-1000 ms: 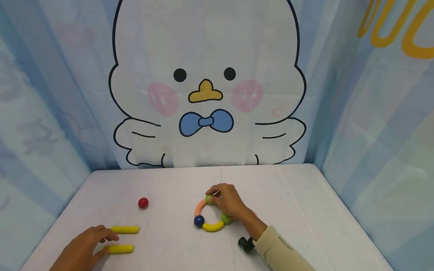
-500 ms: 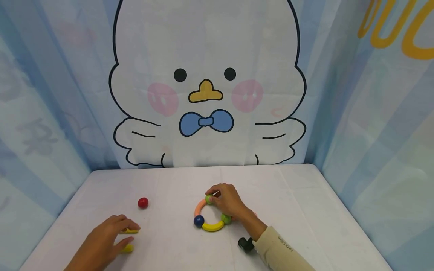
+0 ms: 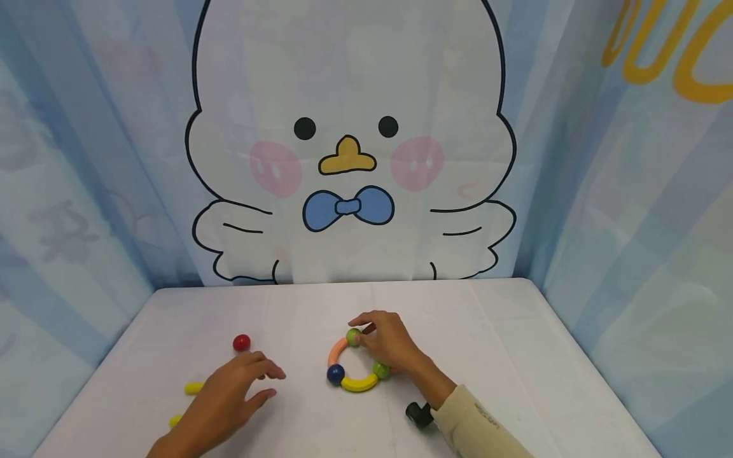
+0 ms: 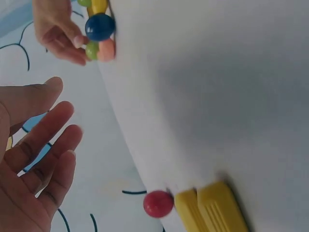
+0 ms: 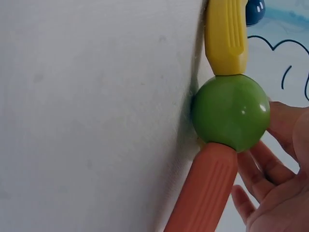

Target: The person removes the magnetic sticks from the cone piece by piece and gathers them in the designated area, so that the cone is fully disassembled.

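My right hand (image 3: 392, 343) pinches a green ball (image 3: 353, 337) at the far end of a ring of joined pieces. The ring has a salmon curved bar (image 3: 336, 351), a dark blue ball (image 3: 335, 374), a yellow curved bar (image 3: 359, 383) and a second green ball (image 3: 381, 370). From that second ball an orange bar (image 5: 203, 188) runs off in the right wrist view. My left hand (image 3: 226, 394) hovers left of the ring, holding nothing, thumb and fingers apart. Two yellow bars (image 3: 193, 388) lie partly hidden behind it.
A red ball (image 3: 242, 343) sits just beyond my left hand. Beside my right sleeve (image 3: 472, 423) lies a black object (image 3: 420, 415), partly covered. A printed cloth backdrop (image 3: 349, 248) stands behind the white table (image 3: 515, 356).
My left hand has moved right, past the two yellow bars toward the ring, with nothing in it. The right hand stays at the green ball.
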Action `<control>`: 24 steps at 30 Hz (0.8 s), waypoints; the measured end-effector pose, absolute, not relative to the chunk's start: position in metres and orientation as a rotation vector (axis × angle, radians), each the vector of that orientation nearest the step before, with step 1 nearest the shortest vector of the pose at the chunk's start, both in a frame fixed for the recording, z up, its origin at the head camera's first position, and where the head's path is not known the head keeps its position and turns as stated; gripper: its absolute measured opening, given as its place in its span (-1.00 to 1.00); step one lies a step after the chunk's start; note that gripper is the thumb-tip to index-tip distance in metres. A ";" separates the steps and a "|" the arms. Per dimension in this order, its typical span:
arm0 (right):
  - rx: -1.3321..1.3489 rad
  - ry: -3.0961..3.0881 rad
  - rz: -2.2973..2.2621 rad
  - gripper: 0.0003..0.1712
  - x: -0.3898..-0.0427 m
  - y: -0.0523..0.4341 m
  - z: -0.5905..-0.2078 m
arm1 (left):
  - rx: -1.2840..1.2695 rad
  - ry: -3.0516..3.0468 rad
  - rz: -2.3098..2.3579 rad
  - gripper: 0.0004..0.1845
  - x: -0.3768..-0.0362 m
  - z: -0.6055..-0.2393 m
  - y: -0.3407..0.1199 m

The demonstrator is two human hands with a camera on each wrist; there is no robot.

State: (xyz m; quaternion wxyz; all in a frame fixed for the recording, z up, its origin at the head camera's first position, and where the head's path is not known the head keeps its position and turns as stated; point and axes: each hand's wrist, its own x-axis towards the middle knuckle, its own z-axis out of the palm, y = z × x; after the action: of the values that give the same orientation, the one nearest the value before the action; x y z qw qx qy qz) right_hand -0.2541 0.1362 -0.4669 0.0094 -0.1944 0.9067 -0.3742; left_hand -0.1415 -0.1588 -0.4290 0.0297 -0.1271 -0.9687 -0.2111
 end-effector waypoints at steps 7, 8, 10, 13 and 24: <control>-0.604 2.835 -1.198 -0.68 -0.248 0.146 -0.461 | -0.498 -2.993 -0.702 -0.69 -0.152 -0.436 -0.137; -0.609 2.837 -1.200 -0.68 -0.247 0.148 -0.461 | -0.513 -2.992 -0.709 -0.69 -0.154 -0.436 -0.134; -0.602 2.844 -1.195 -0.68 -0.244 0.151 -0.460 | -0.548 -2.981 -0.726 -0.69 -0.157 -0.438 -0.127; -0.568 2.862 -1.173 -0.68 -0.241 0.156 -0.459 | -0.596 -2.958 -0.753 -0.69 -0.162 -0.441 -0.118; -0.556 2.905 -1.192 -0.68 -0.228 0.178 -0.455 | -0.677 -2.877 -0.783 -0.68 -0.174 -0.451 -0.085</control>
State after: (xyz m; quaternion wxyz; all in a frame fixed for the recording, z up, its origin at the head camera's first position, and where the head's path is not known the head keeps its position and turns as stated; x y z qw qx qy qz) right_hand -0.2280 0.1777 -0.4546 -0.0236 -0.1742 0.9107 -0.3737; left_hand -0.1738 -0.0847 -0.4509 0.0418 -0.2212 -0.9401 -0.2560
